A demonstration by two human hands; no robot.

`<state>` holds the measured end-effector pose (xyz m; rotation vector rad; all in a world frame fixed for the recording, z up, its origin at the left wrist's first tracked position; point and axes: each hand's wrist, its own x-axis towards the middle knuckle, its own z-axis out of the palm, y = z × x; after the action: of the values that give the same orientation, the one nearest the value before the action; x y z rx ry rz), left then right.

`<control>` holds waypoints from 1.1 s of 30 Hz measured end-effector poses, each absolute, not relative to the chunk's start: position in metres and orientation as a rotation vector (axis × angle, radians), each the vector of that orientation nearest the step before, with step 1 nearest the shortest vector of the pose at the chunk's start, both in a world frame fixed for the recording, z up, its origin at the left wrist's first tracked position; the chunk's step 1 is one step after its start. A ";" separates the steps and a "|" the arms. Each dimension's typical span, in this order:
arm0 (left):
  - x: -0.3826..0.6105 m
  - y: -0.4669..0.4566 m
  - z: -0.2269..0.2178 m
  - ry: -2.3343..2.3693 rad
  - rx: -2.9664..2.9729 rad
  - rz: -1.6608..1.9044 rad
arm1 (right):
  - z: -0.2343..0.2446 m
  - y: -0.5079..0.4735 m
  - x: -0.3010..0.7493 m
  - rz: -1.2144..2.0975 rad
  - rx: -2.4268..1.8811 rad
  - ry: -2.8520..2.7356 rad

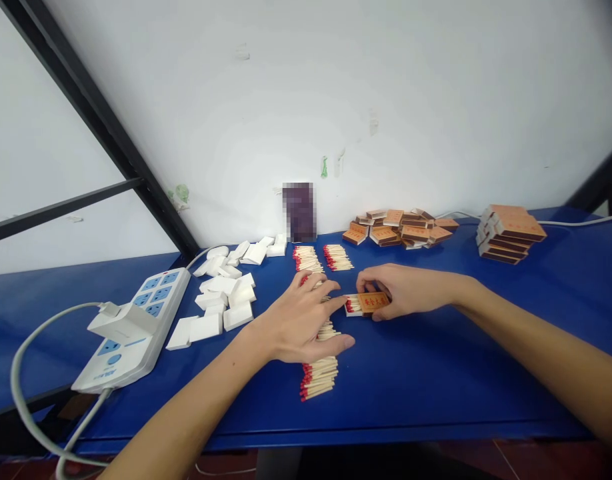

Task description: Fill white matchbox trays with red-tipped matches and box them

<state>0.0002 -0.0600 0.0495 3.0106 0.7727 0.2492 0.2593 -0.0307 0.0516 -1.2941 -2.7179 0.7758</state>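
Note:
My right hand [409,290] grips an orange matchbox [372,303] lying on the blue table [436,373]. Its white inner tray sticks out on the left with red-tipped matches inside. My left hand [299,319] rests over a pile of loose matches, fingers curved, fingertips touching the tray end of the matchbox. More red-tipped matches [319,377] lie in a bundle just below that hand. Two further match bundles [323,258] lie beyond the hands, toward the wall.
Several white inner trays [221,293] lie scattered at left beside a white power strip [136,327] with a grey cable. A heap of orange matchboxes [401,228] sits at the back, a stacked pile [509,233] at right. A white wall runs behind.

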 end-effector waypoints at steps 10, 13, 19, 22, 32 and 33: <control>0.005 -0.062 0.047 0.807 3.057 0.302 | 0.051 -0.029 0.264 0.766 -1.306 -2.723; 0.007 -0.064 0.046 0.808 3.056 0.301 | 0.051 -0.029 0.263 0.739 -1.298 -2.727; 0.008 -0.065 0.044 0.810 3.034 0.296 | 0.049 -0.032 0.255 0.747 -1.269 -2.686; 0.008 -0.065 0.043 0.786 3.023 0.303 | 0.046 -0.034 0.251 0.736 -1.203 -2.653; 0.007 -0.063 0.040 0.764 3.026 0.479 | 0.047 -0.035 0.250 0.730 -1.211 -2.647; 0.007 -0.062 0.040 0.758 3.029 0.534 | 0.048 -0.034 0.252 0.727 -1.237 -2.648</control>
<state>0.0067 -0.0616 0.0399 3.0286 0.7583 0.5336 0.2522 -0.0339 0.0483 -1.2367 -2.6480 0.7269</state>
